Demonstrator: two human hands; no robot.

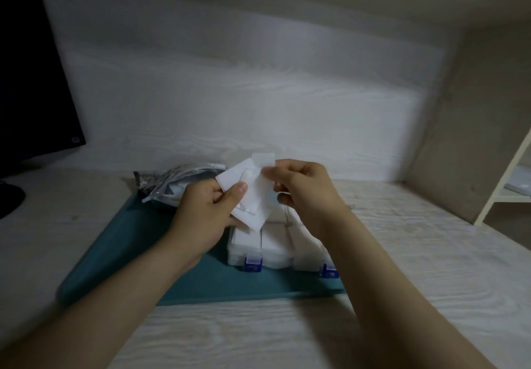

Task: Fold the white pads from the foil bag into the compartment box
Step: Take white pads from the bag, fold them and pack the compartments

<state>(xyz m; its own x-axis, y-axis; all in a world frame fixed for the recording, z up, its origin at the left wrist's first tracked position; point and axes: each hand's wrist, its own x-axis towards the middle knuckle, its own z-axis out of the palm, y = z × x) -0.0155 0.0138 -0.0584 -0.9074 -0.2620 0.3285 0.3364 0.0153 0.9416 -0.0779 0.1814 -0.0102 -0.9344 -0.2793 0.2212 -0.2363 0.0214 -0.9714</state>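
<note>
Left hand (211, 210): grips white pad (253, 193) low, foil bag (169, 179) just behind, compartment box (275, 253) below. Right hand (304, 187): pinches pad's top flap, mid-fold. Seems well along: near compartments packed white; this pad not yet in

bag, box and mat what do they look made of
Bag: seemingly metallised foil, shiny silver and crinkled. Box: likely translucent hard plastic, with blue latches. Mat: matte teal, flat; rubber or fabric, unclear.
</note>
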